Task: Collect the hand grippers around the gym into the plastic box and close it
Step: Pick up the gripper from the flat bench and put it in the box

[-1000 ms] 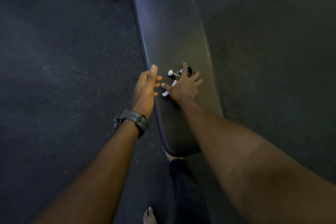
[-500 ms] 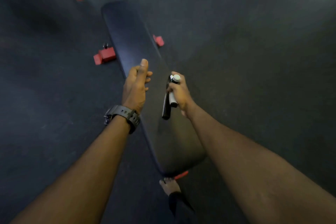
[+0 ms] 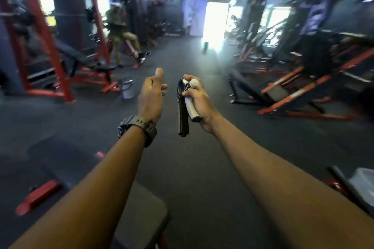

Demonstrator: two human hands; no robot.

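My right hand (image 3: 199, 103) is closed around a hand gripper (image 3: 185, 107) with one black handle, one white handle and a metal spring at the top; it hangs in the air over the dark floor. My left hand (image 3: 151, 95), with a black watch on the wrist, is raised beside it, fingers loosely curled, thumb up, holding nothing. A pale bucket-like container (image 3: 128, 89) stands on the floor ahead to the left; whether it is the plastic box I cannot tell.
The black bench pad (image 3: 145, 214) lies just below my arms. Red-framed racks and benches (image 3: 60, 62) line the left, angled red machines (image 3: 299, 91) the right. A person (image 3: 119, 32) sits on a machine far left. A dark floor aisle (image 3: 188, 50) runs ahead.
My right hand lifted the hand gripper off the bench and holds it up. My view swung from down at the bench to forward across the gym.
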